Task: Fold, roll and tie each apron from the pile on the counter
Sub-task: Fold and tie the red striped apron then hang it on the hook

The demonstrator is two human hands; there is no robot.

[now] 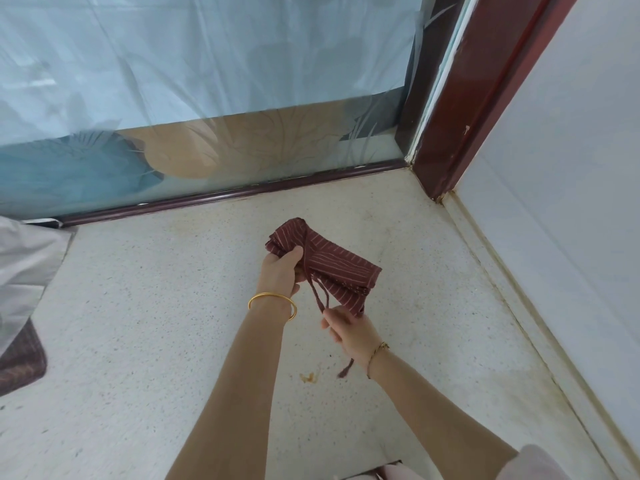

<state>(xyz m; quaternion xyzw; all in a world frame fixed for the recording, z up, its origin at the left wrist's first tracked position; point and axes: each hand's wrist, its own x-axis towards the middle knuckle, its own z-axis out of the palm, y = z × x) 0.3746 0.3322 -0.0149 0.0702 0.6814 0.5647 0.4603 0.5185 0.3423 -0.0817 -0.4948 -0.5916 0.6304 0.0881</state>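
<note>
Overall, a speckled counter (pixel 173 341) meets a filmed window (pixel 207 81) at the back and a red frame (pixel 460 109) at the corner. Grey cloth (pixel 24 271) lies at the left edge, with a second striped fabric (pixel 20 362) beside it. The rolled apron (pixel 339 268) is held above the counter centre. The left hand (pixel 280 271) grips the roll, fingers curled round it. The right hand (pixel 349 334) pinches the tie (pixel 317 292), whose loose end hangs below. A bangle (pixel 273 301) circles the left wrist. A small stain (pixel 308 376) marks the counter.
</note>
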